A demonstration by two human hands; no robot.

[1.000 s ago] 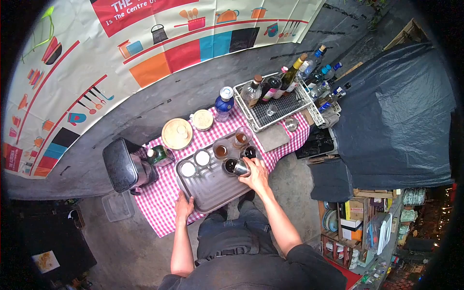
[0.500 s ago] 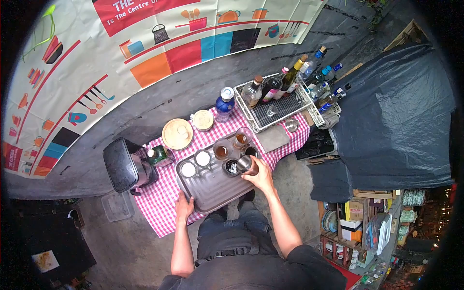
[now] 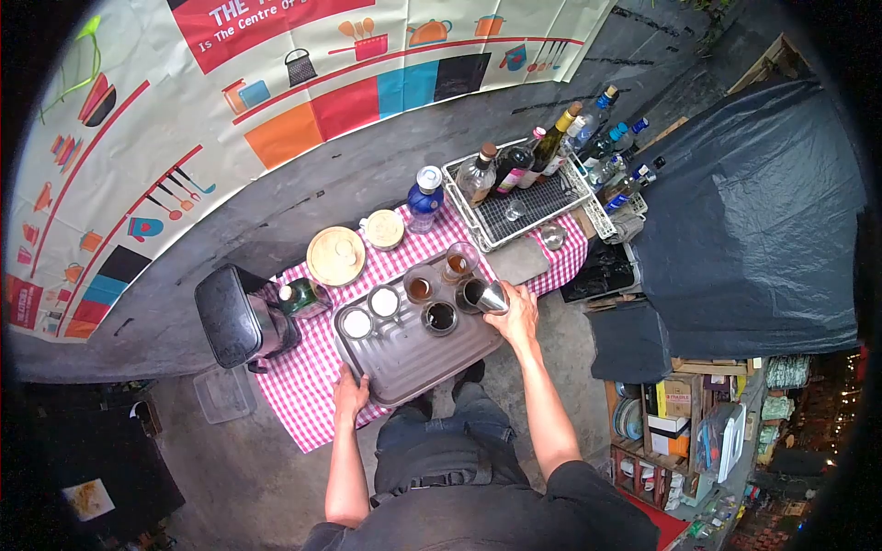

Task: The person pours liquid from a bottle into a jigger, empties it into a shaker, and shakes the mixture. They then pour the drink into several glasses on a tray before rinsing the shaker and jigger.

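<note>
My right hand (image 3: 516,315) is wrapped round a metal cup (image 3: 493,297), tilted at the rim of a glass (image 3: 471,292) with dark contents at the brown tray's right end. My left hand (image 3: 350,393) rests on the near left edge of the tray (image 3: 413,358), fingers apart. Beside the metal cup stands another glass of dark liquid (image 3: 439,317). Behind it are two glasses of brown liquid (image 3: 420,288), (image 3: 455,265). On the tray's left part sit two containers of white contents (image 3: 356,323), (image 3: 384,300).
A wooden lid (image 3: 336,256), a jar (image 3: 383,230) and a blue bottle (image 3: 425,197) stand behind the tray. A wire rack (image 3: 514,216) holds several bottles at the right. A black bin (image 3: 234,317) and green bottle (image 3: 304,297) stand left.
My right hand has moved right with the metal cup, from the near glass to the glass at the tray's right end. White matter in the near glass has given way to dark liquid.
</note>
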